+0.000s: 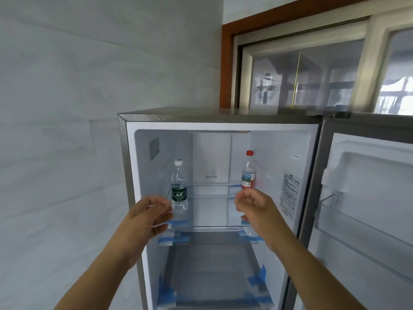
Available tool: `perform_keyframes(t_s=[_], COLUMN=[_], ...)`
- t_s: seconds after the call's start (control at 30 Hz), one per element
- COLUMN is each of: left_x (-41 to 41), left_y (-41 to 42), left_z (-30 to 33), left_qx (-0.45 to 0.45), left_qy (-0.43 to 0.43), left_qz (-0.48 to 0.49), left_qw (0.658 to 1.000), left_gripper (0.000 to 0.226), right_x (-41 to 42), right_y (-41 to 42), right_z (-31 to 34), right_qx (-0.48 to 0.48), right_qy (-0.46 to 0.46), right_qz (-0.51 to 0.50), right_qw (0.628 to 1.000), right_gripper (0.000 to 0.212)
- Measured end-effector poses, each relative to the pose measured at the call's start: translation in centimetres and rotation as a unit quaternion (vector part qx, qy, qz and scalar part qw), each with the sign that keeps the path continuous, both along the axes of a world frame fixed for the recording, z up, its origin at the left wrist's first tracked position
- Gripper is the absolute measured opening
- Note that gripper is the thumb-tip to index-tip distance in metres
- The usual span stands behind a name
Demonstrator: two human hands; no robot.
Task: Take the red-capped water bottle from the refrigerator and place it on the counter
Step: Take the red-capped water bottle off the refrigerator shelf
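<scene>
The refrigerator (pixel 223 118) stands open in front of me. On its upper glass shelf (pixel 210 211), at the right, the red-capped water bottle (pixel 248 170) stands upright with a red and white label. My right hand (pixel 254 209) hovers just below and in front of that bottle, fingers loosely curled, holding nothing. A clear bottle with a white cap and green label (pixel 178 189) stands at the shelf's left. My left hand (pixel 149 218) is right beside it, fingers curved and apart, empty. No counter is in view.
The refrigerator door (pixel 366 198) hangs open to the right, with bare door racks. Blue tape marks the shelf corners (pixel 178 237). A lower shelf (pixel 210 276) sits beneath. A pale tiled wall fills the left, and a wood-framed window (pixel 301 70) rises behind the refrigerator.
</scene>
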State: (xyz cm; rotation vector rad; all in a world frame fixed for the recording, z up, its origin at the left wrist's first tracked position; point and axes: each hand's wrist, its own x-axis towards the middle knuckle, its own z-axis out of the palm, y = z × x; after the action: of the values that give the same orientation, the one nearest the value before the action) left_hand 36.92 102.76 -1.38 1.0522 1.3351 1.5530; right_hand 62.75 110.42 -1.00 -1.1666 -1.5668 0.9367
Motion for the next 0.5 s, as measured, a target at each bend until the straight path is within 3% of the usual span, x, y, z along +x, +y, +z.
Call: perform_keyframes(t_s=[0.23, 0.5], left_x=[0.0, -2.1], left_y=[3.2, 8.8], left_z=[-0.4, -1.1], left_qx=[-0.011, 0.000], left_qy=[0.008, 0.007], left_qz=[0.040, 0.009], left_qw=[0.999, 1.000], left_gripper=[0.018, 0.013], right_x=[-2.4, -5.3], right_y=[5.9, 10.6], right_z=[-0.3, -0.4], right_qx=[0.002, 0.006], right_qy=[0.023, 0.020], right_qz=[0.046, 0.046], right_qw=[0.999, 0.999], right_gripper=[0.005, 0.004])
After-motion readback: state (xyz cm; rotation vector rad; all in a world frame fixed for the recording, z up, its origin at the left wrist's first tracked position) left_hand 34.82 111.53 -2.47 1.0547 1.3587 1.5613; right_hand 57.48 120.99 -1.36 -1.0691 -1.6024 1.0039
